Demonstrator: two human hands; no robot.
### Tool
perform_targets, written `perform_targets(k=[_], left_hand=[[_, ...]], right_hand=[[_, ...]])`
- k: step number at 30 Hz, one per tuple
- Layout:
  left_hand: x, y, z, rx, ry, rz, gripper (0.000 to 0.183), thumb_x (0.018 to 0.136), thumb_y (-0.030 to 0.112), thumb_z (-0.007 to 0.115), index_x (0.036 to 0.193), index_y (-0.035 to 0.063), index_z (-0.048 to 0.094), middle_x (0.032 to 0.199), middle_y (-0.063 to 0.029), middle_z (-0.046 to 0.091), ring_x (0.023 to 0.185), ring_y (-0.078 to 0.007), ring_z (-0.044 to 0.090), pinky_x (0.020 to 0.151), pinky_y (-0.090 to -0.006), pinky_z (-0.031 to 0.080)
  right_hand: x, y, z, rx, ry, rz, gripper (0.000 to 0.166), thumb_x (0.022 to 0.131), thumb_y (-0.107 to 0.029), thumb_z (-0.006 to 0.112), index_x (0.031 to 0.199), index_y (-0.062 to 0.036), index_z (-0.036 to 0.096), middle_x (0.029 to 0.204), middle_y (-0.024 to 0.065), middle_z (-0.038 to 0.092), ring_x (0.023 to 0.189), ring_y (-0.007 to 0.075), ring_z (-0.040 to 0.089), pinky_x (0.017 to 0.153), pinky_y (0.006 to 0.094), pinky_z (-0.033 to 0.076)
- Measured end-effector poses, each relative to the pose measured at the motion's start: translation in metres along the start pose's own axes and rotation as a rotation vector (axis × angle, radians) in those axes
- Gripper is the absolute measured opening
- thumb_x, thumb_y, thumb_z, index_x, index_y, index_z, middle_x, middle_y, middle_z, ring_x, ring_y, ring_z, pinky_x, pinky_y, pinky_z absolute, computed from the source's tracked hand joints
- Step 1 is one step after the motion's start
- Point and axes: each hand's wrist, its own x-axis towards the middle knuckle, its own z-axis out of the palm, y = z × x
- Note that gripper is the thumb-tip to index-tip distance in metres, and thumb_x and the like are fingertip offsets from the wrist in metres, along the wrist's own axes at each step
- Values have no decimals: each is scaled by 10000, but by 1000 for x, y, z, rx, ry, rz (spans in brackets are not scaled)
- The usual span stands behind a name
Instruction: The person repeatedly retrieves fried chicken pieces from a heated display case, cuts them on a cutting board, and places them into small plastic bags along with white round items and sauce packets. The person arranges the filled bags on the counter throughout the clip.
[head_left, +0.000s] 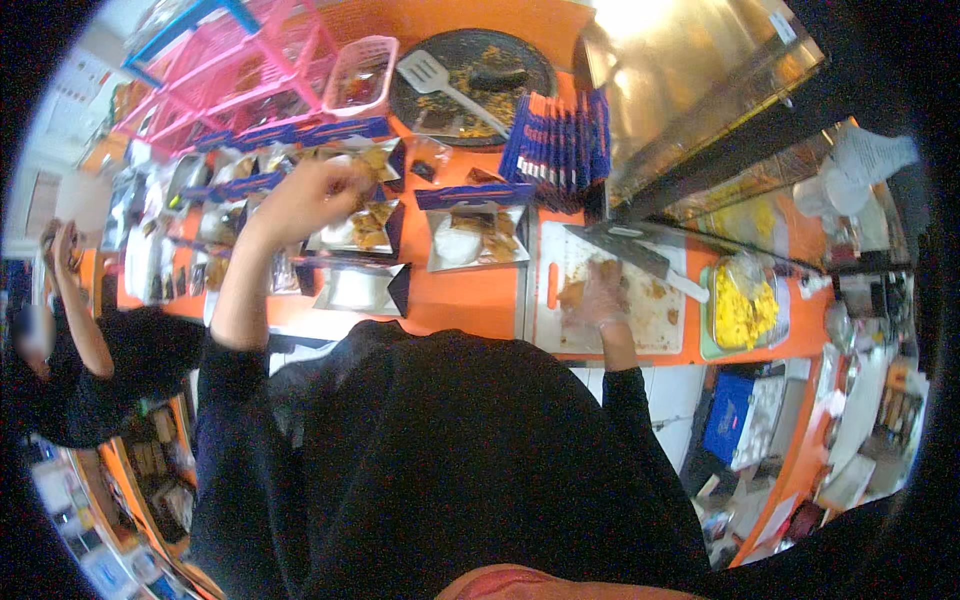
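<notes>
My left hand (311, 196), blurred and with its fingers curled, is over the open paper food boxes on the orange counter. Whether it holds anything is unclear. Below it, a box (352, 229) contains white rice and golden-brown fried pieces. My right hand (606, 296), seemingly in a clear glove, rests over brown fried food (574, 294) on a white cutting board (551, 337); its grip is blurred. Beyond that hand a knife (637, 255) with a white handle lies across the board. Between my hands stands another box (476, 240) of rice and fried pieces. Nearer me is a box with rice (360, 287).
A slotted white spatula (450, 86) lies on a round dark tray (517, 56). Folded blue boxes (555, 142) stand beside a metal appliance (667, 82). Yellow food (742, 307) fills a container at right. A pink rack (225, 75) stands at back left. Another person's arm (82, 315) is far left.
</notes>
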Motion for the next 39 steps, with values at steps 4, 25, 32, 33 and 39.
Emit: perform_targets(k=[4, 25, 32, 33, 39], left_hand=[[-111, 18, 33, -304, -149, -338, 101, 775, 109, 469, 774, 38, 540, 665, -74, 571, 622, -179, 580, 558, -304, 467], [-121, -80, 218, -42, 964, -392, 439, 692, 113, 597, 1097, 5, 464, 983, -169, 517, 830, -329, 511, 767, -387, 421], [-109, -71, 186, 383, 787, -632, 937, 501, 526, 727, 1211, 48, 346, 1213, -169, 379, 1126, -320, 387, 895, -529, 299], [-106, -72, 184, 346, 710, -710, 969, 498, 543, 720, 1233, 51, 323, 1239, -169, 366, 1137, -324, 386, 898, -542, 290], [-112, -86, 185, 350, 420, -717, 915, 537, 512, 663, 1258, 56, 330, 1344, -192, 266, 1083, -338, 474, 930, -580, 232]], right_hand=[[5, 11, 5, 25, 108, -188, 789, 580, -382, 704, 1226, -82, 366, 1269, 241, 310, 1218, 407, 247, 967, 463, 304], [37, 15, 32, 144, 436, -194, 323, 598, -190, 623, 905, -125, 545, 932, 153, 561, 952, 329, 511, 780, 409, 440], [47, 13, 38, 174, 538, 32, 302, 655, -280, 604, 892, -99, 557, 857, 154, 597, 830, 327, 569, 689, 421, 465], [53, 20, 44, 125, 529, 91, 336, 676, -334, 608, 910, -99, 556, 866, 151, 607, 837, 322, 578, 685, 425, 470], [33, 33, 53, 1493, 425, -40, 319, 712, -159, 626, 992, -51, 516, 893, 71, 599, 864, 194, 579, 672, 300, 483]])
